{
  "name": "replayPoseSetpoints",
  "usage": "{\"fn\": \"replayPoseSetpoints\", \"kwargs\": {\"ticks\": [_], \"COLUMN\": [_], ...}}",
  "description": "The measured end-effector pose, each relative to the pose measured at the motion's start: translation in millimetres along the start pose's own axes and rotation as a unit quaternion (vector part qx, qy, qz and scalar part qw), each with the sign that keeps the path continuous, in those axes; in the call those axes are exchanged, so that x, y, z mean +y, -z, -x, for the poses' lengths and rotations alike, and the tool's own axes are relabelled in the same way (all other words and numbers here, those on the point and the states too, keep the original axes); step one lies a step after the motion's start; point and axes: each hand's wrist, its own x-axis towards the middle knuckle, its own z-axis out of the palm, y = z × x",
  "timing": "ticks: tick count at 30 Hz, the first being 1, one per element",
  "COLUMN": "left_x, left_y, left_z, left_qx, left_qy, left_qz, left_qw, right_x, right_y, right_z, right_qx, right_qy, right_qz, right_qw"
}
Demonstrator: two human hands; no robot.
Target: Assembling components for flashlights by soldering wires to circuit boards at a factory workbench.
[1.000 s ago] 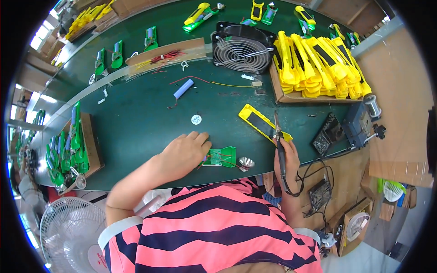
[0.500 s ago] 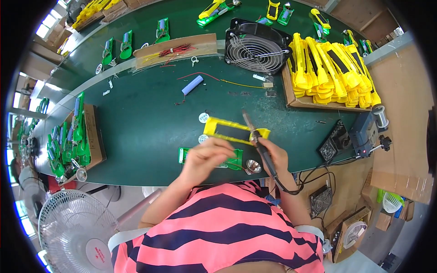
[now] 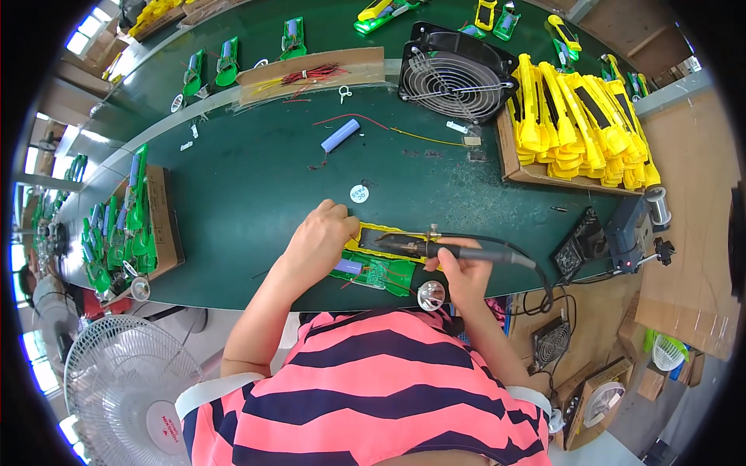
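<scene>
My left hand (image 3: 322, 237) is closed on the left end of a yellow plastic casing with a dark panel (image 3: 370, 234). A soldering iron (image 3: 466, 251) lies in my right hand (image 3: 465, 278), its black handle held in the fingers and its tip pointing left over the casing. My right fingers are also close to the casing's right end. Just below, partly covered by my left hand and the casing, lies a green casing with a circuit board (image 3: 385, 273), thin wires and a blue battery cell (image 3: 347, 266). Beside its right end is a shiny round reflector (image 3: 431, 295).
Yellow casings (image 3: 579, 116) fill a carton at the right, near a soldering station (image 3: 628, 233). A black fan (image 3: 454, 81) stands at the back. A loose battery cell (image 3: 340, 136), wires and a round sticker (image 3: 358, 193) lie mid-table. Green casings (image 3: 128, 233) fill a left carton.
My left hand has moved up and left from above the green casing and now grips the yellow casing. The soldering iron has swung from pointing away to pointing left. The view has shifted slightly.
</scene>
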Motion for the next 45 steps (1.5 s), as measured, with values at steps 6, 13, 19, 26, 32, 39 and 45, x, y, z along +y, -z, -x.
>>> {"fn": "replayPoseSetpoints", "kwargs": {"ticks": [6, 13, 19, 26, 32, 39, 45], "left_x": [4.1, 5.4, 7.1, 6.9, 5.2, 10.0, 13.2], "left_y": [-1.0, -3.1, -4.2, -5.4, -8.0, -5.8, -3.3], "left_z": [-2.3, -2.2, -2.7, -5.3, -3.6, -4.6, -5.3], "left_qx": [-0.027, -0.022, -0.023, -0.038, -0.02, -0.024, -0.031], "left_qy": [0.021, 0.002, -0.004, -0.005, -0.01, -0.007, 0.009], "left_qz": [-0.009, -0.079, -0.111, -0.129, -0.158, -0.173, -0.193], "left_qw": [0.999, 0.997, 0.994, 0.991, 0.987, 0.985, 0.981], "right_x": [4.2, 4.3, 5.2, -2.4, -20.1, -10.0, -7.7], "right_y": [-9.5, -11.4, -11.0, -7.9, 10.5, 30.1, 31.4], "right_z": [-10.7, -11.2, -10.0, -3.9, 9.9, 12.0, 7.6], "right_qx": [0.012, -0.003, -0.004, 0.017, 0.001, -0.006, -0.066], "right_qy": [-0.072, -0.071, -0.068, -0.032, 0.171, 0.255, 0.211], "right_qz": [-0.008, 0.0, 0.017, -0.007, 0.242, 0.399, 0.403], "right_qw": [0.997, 0.997, 0.998, 0.999, 0.955, 0.881, 0.888]}}
